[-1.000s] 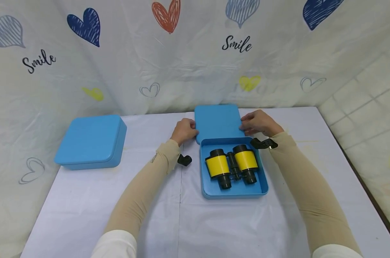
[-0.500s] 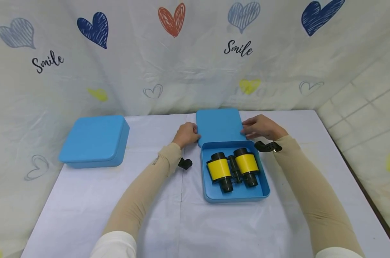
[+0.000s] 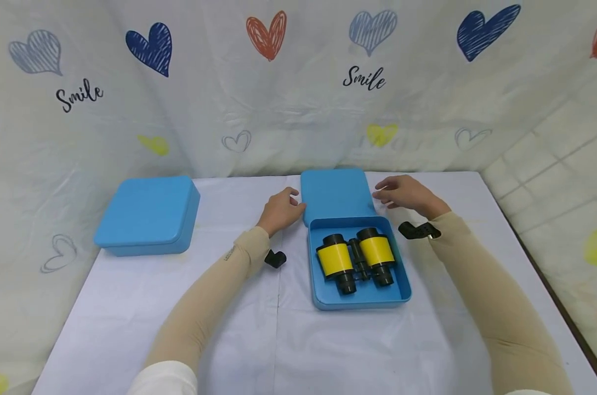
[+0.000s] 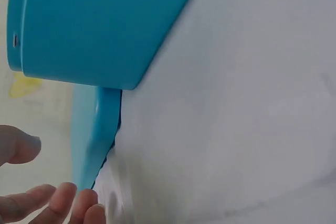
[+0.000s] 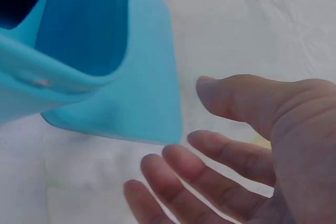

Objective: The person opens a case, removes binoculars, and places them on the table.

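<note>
A blue box (image 3: 323, 296) lies with its lid (image 3: 336, 192) folded back flat behind it. Inside the box rests a pair of black and yellow binoculars (image 3: 358, 257). My left hand (image 3: 280, 211) is by the lid's left edge, its thumb and fingers spread apart and holding nothing; in the left wrist view its fingers (image 4: 62, 203) are apart from the blue surface. My right hand (image 3: 410, 195) hovers off the lid's right edge. The right wrist view shows its fingers (image 5: 199, 182) loosely bent and parted, with nothing between them.
A second blue box (image 3: 147, 216), closed, sits at the left on the white-covered table (image 3: 239, 340). Behind the table hangs a pale curtain (image 3: 278, 99) printed with hearts, close to the lid's back edge.
Both hands have let go of the lid's sides and moved a little outward from it. The lid and the binoculars stay where they were, while the head view has shifted slightly.
</note>
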The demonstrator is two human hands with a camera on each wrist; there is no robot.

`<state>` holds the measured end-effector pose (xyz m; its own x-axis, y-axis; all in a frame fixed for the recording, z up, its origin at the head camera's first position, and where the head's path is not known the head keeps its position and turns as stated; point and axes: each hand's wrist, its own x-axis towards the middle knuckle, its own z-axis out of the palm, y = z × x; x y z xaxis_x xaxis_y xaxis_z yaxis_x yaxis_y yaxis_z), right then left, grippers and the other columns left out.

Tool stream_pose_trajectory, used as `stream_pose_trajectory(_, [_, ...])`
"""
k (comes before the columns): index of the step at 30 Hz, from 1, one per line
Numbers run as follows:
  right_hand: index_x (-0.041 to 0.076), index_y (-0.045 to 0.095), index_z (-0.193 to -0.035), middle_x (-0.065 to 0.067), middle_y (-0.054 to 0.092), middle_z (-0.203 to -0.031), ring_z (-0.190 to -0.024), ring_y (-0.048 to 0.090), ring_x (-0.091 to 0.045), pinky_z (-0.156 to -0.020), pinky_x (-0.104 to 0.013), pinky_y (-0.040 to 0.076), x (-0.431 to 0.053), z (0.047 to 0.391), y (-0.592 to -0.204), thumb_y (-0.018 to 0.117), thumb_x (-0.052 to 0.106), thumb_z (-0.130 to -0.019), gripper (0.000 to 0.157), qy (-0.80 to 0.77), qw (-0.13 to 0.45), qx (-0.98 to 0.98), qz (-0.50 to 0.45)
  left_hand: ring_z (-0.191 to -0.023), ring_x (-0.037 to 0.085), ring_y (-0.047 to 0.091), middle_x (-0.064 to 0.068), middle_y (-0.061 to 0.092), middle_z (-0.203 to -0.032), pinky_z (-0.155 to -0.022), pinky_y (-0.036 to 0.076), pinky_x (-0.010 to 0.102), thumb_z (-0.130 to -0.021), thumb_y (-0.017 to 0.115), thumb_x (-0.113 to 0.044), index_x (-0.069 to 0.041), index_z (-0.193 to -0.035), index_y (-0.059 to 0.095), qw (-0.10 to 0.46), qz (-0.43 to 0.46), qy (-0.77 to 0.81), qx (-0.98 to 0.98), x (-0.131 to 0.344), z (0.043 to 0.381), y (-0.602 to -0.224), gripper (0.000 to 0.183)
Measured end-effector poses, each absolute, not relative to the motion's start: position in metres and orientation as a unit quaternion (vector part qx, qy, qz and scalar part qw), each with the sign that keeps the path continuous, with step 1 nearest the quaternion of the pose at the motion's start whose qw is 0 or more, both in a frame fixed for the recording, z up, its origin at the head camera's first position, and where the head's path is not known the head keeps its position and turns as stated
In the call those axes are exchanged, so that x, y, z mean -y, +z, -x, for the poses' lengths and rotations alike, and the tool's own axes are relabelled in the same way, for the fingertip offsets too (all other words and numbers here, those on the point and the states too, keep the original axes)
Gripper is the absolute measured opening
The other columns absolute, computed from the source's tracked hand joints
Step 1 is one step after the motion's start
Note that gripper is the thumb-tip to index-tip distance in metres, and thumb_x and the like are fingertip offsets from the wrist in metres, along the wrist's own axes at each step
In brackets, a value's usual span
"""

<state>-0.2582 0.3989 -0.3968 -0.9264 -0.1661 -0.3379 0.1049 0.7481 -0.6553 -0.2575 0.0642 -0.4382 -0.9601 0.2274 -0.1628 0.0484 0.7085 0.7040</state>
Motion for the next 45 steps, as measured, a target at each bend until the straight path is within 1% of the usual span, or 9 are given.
stream_pose_trajectory(6, [0.004,0.059,-0.139,-0.023,0.062,-0.138,-0.116,0.066,-0.040,-0.100,-0.055,0.058,-0.396,0.239,-0.380,0.060,0.043,-0.103,0.053,-0.286,0.124,-0.949,0.035,-0.108,0.027,0.066,0.011,0.069,-0.124,-0.093,0.060,0.040,-0.103,0.060,-0.036,-0.010,-0.135,0.060,0.091,-0.108,0.368,-0.919,-0.056,0.242,-0.437,0.042])
stream_pose_trajectory(11, [0.002,0.065,-0.132,-0.022,0.067,-0.131,-0.117,0.065,-0.040,-0.098,-0.057,0.057,-0.389,0.222,-0.371,0.062,0.034,-0.103,0.044,-0.250,0.067,-0.963,0.070,-0.105,0.026,0.066,0.012,0.067,-0.122,-0.092,0.060,0.039,-0.103,0.060,-0.038,-0.007,-0.132,0.061,0.070,-0.144,0.347,-0.924,-0.054,0.226,-0.437,0.042])
stream_pose_trajectory(18, [0.001,0.067,-0.126,-0.021,0.070,-0.126,-0.108,0.070,-0.036,-0.092,-0.054,0.060,-0.375,0.200,-0.361,0.066,0.024,-0.101,0.034,-0.224,0.013,-0.966,0.127,-0.096,0.023,0.061,0.011,0.065,-0.115,-0.087,0.058,0.035,-0.103,0.060,-0.045,-0.007,-0.129,0.059,0.036,-0.193,0.267,-0.943,-0.056,0.206,-0.437,0.047])
stream_pose_trajectory(21, [0.001,0.068,-0.125,-0.020,0.070,-0.124,-0.106,0.070,-0.035,-0.092,-0.053,0.061,-0.369,0.190,-0.357,0.068,0.022,-0.100,0.034,-0.216,0.004,-0.966,0.140,-0.093,0.025,0.059,0.012,0.065,-0.113,-0.086,0.057,0.037,-0.102,0.060,-0.047,-0.004,-0.129,0.060,0.021,-0.203,0.243,-0.948,-0.057,0.198,-0.436,0.050])
stream_pose_trajectory(26, [0.002,0.068,-0.125,-0.018,0.070,-0.122,-0.105,0.068,-0.033,-0.088,-0.050,0.061,-0.361,0.174,-0.355,0.070,0.022,-0.098,0.033,-0.192,-0.007,-0.966,0.171,-0.092,0.026,0.060,0.012,0.065,-0.112,-0.085,0.056,0.041,-0.102,0.060,-0.050,-0.004,-0.125,0.061,0.007,-0.211,0.219,-0.953,-0.059,0.187,-0.435,0.052])
stream_pose_trajectory(31, [0.003,0.068,-0.126,-0.018,0.068,-0.121,-0.105,0.069,-0.034,-0.084,-0.049,0.062,-0.354,0.160,-0.354,0.071,0.021,-0.098,0.033,-0.158,-0.015,-0.964,0.216,-0.085,0.024,0.058,0.010,0.062,-0.099,-0.075,0.051,0.037,-0.100,0.060,-0.056,-0.005,-0.115,0.060,-0.029,-0.238,0.185,-0.953,-0.062,0.174,-0.435,0.053])
stream_pose_trajectory(35, [0.003,0.069,-0.123,-0.017,0.068,-0.121,-0.103,0.067,-0.032,-0.085,-0.048,0.062,-0.347,0.150,-0.355,0.074,0.022,-0.096,0.033,-0.135,-0.008,-0.965,0.226,-0.082,0.022,0.053,0.008,0.057,-0.091,-0.071,0.046,0.033,-0.099,0.057,-0.062,-0.005,-0.110,0.059,-0.052,-0.251,0.154,-0.954,-0.063,0.163,-0.434,0.057])
stream_pose_trajectory(40, [0.004,0.070,-0.122,-0.017,0.067,-0.120,-0.106,0.065,-0.032,-0.091,-0.050,0.061,-0.340,0.139,-0.357,0.077,0.024,-0.094,0.036,-0.108,0.011,-0.966,0.236,-0.087,0.024,0.053,0.009,0.059,-0.096,-0.074,0.047,0.035,-0.098,0.053,-0.069,-0.004,-0.113,0.059,-0.051,-0.246,0.141,-0.957,-0.067,0.152,-0.432,0.067])
stream_pose_trajectory(45, [0.003,0.066,-0.130,-0.017,0.066,-0.122,-0.107,0.063,-0.031,-0.092,-0.048,0.061,-0.337,0.128,-0.361,0.078,0.027,-0.092,0.046,-0.073,0.021,-0.964,0.254,-0.086,0.025,0.056,0.010,0.060,-0.094,-0.071,0.046,0.035,-0.096,0.048,-0.075,-0.002,-0.113,0.059,-0.057,-0.245,0.117,-0.961,-0.071,0.140,-0.431,0.076])
